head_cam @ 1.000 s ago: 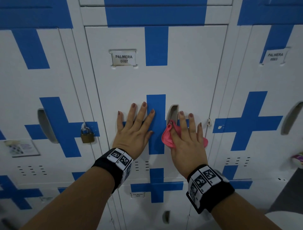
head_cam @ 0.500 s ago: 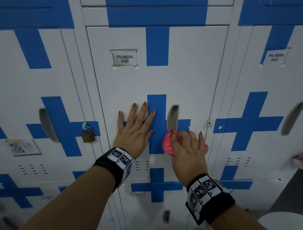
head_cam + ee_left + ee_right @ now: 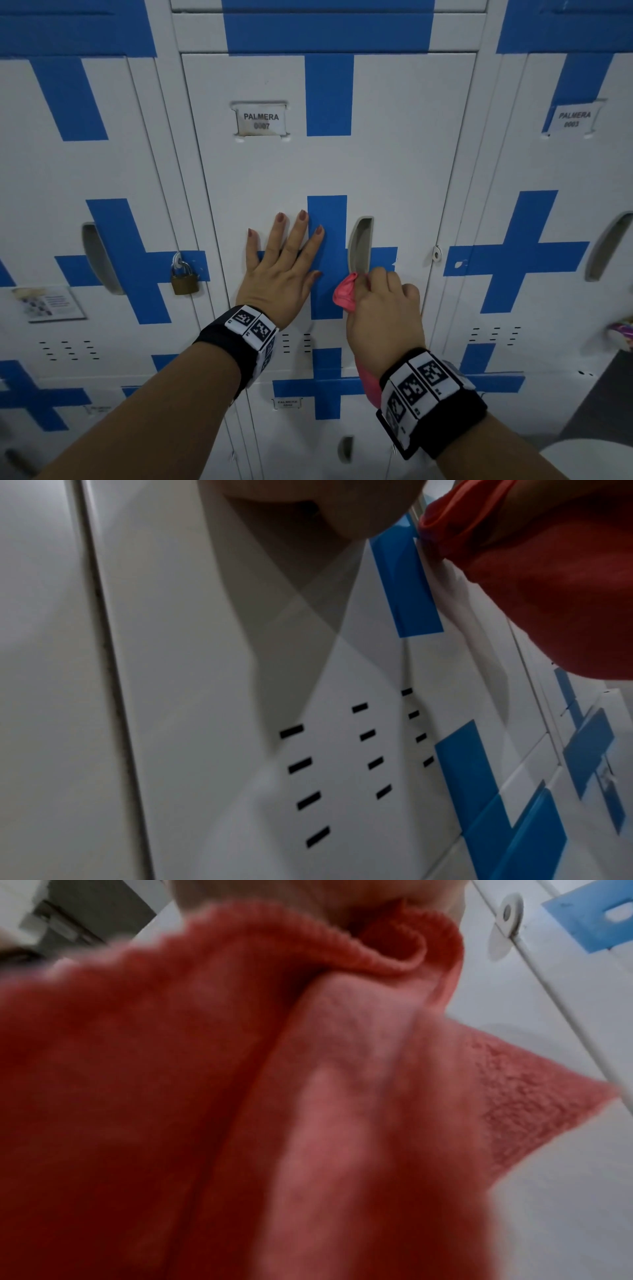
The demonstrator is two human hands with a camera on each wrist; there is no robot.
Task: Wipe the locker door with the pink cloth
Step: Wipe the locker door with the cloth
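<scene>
The white locker door with blue cross stripes and a label reading PALMERA 0007 fills the middle of the head view. My left hand lies flat on it with fingers spread, left of the recessed handle. My right hand has its fingers curled round the pink cloth, bunched against the door just below the handle. A tail of cloth hangs under the wrist. The cloth fills the right wrist view and shows at the upper right of the left wrist view.
A brass padlock hangs on the neighbouring locker at left. Another locker stands at right, with a latch eyelet on the door's right edge. Vent slots lie below my hands. A lower row of lockers continues underneath.
My right hand has slid down from beside the handle and its fingers have curled, bunching the cloth. The left hand has stayed flat in place.
</scene>
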